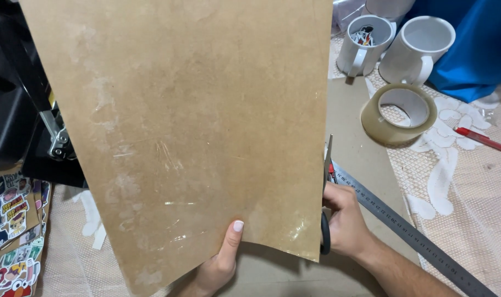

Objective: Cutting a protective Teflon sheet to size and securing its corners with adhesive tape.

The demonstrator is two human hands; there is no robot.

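Note:
A large brown cardboard sheet (190,126) is held up in front of me and hides most of the table. My left hand (220,263) grips its bottom edge, thumb on the front face. My right hand (346,220) holds black-handled scissors (326,192) at the sheet's right edge, blades pointing upward along that edge. Whether the blades are cutting into the sheet is hard to tell.
A metal ruler (410,231) lies diagonally under my right forearm. A roll of clear tape (399,114), two white mugs (363,44) (418,49), a red pen (484,140) and blue cloth (475,49) lie at the right. A black machine (19,110) and sticker sheets (11,231) sit left.

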